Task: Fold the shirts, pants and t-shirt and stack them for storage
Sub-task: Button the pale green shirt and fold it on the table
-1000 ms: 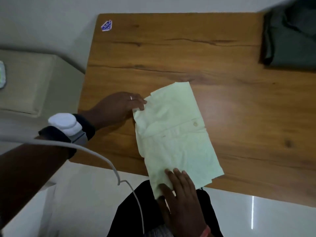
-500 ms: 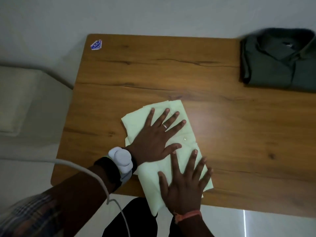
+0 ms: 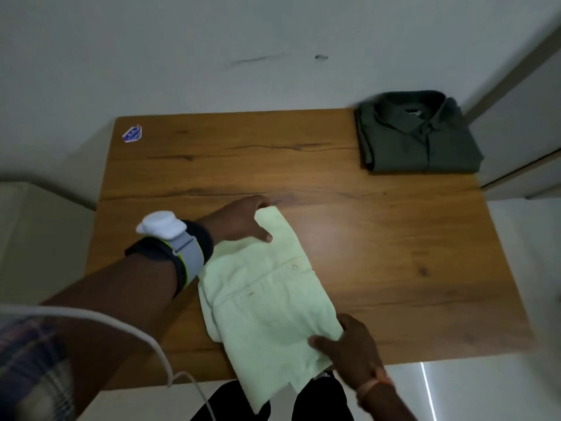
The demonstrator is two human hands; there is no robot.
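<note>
Table edge: the pale green shirt (image 3: 267, 302) overhangs the near edge of the wooden table (image 3: 379, 238), its hem off the wood.
Open room: bare wood to the right and behind; dark green folded shirt (image 3: 419, 138) in the far right corner, sticker (image 3: 132, 134) far left.
Long axis: folded, running from far-left to near-right.
Left hand (image 3: 239, 221): grasps the far corner, thumb on top.
Right hand (image 3: 352, 347): pinches the near right edge.

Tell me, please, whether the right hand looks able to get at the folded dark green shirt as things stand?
Probably yes: bare table lies between the right hand and the dark green shirt at the far right corner. But that hand grips the pale green shirt, so it is occupied.
</note>
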